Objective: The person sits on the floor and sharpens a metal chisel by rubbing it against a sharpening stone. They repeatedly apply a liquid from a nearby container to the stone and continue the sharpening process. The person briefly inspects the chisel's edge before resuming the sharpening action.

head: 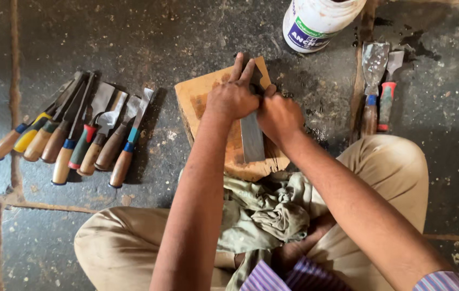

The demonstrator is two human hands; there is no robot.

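Grey sharpening stone [252,144], long, flat, on wooden block [202,97].

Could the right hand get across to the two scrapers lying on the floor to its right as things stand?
Probably yes: the right hand is on the grey stone, and only bare floor shows between it and the two scrapers; the raised knee sits nearer the person.

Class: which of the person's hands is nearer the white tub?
Right. The right hand lies below the white tub, slightly left; the left hand is farther left, on the wooden block.
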